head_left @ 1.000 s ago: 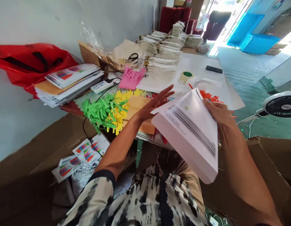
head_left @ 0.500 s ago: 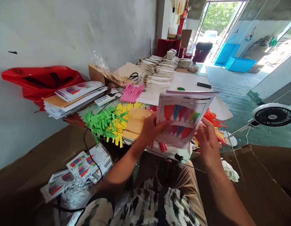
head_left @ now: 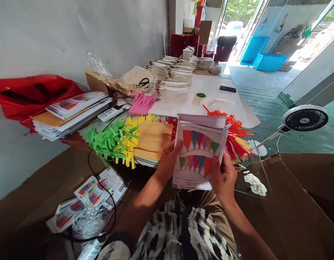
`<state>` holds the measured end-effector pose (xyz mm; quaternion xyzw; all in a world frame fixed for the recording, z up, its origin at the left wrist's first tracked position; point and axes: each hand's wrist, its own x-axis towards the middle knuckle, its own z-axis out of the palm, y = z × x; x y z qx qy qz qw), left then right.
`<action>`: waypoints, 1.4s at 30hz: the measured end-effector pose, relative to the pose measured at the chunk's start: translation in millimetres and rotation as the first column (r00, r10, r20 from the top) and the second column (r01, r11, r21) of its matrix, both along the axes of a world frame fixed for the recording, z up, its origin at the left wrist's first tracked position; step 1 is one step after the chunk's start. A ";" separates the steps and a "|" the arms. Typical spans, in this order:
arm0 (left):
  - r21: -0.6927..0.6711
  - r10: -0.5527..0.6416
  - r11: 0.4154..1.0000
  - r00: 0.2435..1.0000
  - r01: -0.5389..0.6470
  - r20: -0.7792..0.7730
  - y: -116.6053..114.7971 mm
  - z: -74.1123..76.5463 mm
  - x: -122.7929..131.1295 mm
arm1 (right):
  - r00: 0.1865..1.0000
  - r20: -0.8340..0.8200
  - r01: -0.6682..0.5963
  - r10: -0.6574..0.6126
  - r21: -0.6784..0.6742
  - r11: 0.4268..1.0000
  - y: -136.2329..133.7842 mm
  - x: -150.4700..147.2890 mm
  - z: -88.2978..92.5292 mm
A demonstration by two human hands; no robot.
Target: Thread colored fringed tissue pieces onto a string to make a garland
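A table (head_left: pixel 77 141) runs forward from the person, partly covered by a white sheet (head_left: pixel 210 85), with stacks of paper (head_left: pixel 175 81) along the wall side. A red bag (head_left: pixel 37 94) sits at the left, beside a pile of papers (head_left: pixel 72 112).

A white packet (head_left: pixel 195 151) printed with rows of coloured flags is held between both hands above the lap, at the near table edge, its top flap raised. The left hand (head_left: pixel 169 157) grips its left edge, thumb in front; the fingers behind are hidden. The right hand (head_left: pixel 225 177) is curled nearly closed at the lower right edge, its thumb on the front.

Near the left hand lies a brown envelope (head_left: pixel 153 139); whether they touch, I cannot tell. Left of it are green strips (head_left: pixel 110 139). Orange strips (head_left: pixel 234 124) lie beyond the packet, to the right. Farther off are a pink fringed sheet (head_left: pixel 142 103), a phone (head_left: pixel 228 89), scissors (head_left: pixel 144 82) and a roll of tape (head_left: pixel 201 95).
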<state>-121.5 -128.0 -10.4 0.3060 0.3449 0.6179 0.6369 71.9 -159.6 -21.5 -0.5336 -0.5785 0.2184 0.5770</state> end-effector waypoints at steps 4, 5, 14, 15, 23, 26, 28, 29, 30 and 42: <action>0.014 -0.057 0.998 0.986 0.060 -0.154 -8.7 -12.2 -2.6 | 0.996 -0.005 -0.084 0.084 -0.035 0.996 0.3 10.7 -3.0; 0.018 -0.075 0.997 0.980 0.080 -0.186 -10.4 -13.6 -3.2 | 0.996 -0.006 -0.087 0.087 -0.023 0.996 -0.7 12.8 -4.0; 0.192 0.225 0.971 0.831 -0.146 -0.509 -21.4 -6.5 2.1 | 0.995 -0.074 -0.070 0.067 -0.040 0.997 -22.3 9.1 -18.6; 0.206 0.241 0.967 0.808 -0.152 -0.537 -23.8 -7.6 3.1 | 0.992 -0.117 -0.035 0.036 0.009 0.999 -22.3 9.0 -16.9; 0.198 0.181 0.978 0.761 -0.070 -0.623 -34.9 -19.3 4.9 | 0.977 -0.139 0.183 -0.160 0.172 0.968 -24.0 13.0 -9.8; 0.195 0.165 0.980 0.751 -0.049 -0.640 -35.3 -19.7 3.2 | 0.972 -0.084 0.233 -0.221 0.192 0.953 -29.3 13.4 -13.8; 0.193 0.158 0.980 0.751 -0.042 -0.641 -35.6 -18.3 2.5 | 0.971 -0.089 0.235 -0.220 0.221 0.946 -31.4 14.9 -16.0; 0.190 0.155 0.981 0.751 -0.040 -0.642 -35.7 -17.2 2.3 | 0.974 -0.086 0.225 -0.210 0.234 0.946 -31.8 16.2 -16.5; 0.187 0.152 0.982 0.749 -0.038 -0.645 -35.7 -15.8 2.2 | 0.977 -0.072 0.212 -0.200 0.244 0.946 -31.9 17.9 -16.5; 0.095 -0.027 0.992 0.856 0.088 -0.516 -28.6 -15.9 -6.8 | 0.988 0.153 0.007 -0.027 0.130 0.992 -35.9 47.4 -0.5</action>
